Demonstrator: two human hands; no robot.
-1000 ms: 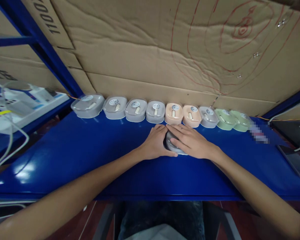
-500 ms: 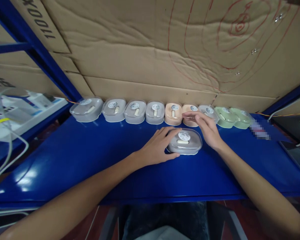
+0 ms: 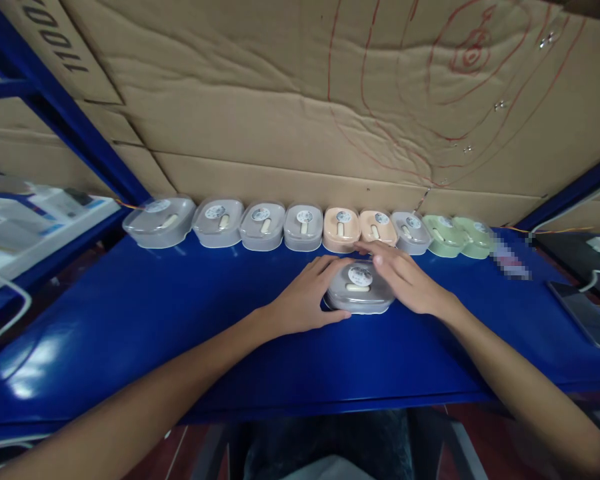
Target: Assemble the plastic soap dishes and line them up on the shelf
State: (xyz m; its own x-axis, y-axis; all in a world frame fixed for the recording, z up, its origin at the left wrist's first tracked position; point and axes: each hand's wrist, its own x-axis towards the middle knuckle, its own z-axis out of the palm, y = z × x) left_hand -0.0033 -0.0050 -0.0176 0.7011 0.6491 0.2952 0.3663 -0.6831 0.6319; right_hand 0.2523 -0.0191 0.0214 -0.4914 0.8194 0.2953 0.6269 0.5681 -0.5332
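Note:
A grey lidded box (image 3: 359,290) with a round sticker and a white piece under its clear lid lies flat on the blue shelf (image 3: 180,333). My left hand (image 3: 305,297) cups its left side, thumb at the front edge. My right hand (image 3: 405,283) rests against its right side with the fingers stretched over the far edge. Both hands hold the box between them.
Along the cardboard back wall (image 3: 300,100) stands a row of several like boxes: grey (image 3: 217,221), peach (image 3: 341,229) and green (image 3: 443,235). A white device with cables (image 3: 25,220) is at the left. A dark flat device (image 3: 580,317) lies at the right.
My right hand lifted off the lid toward the back row, uncovering the sticker, then came back against the box's right side. My left hand stayed on the box.

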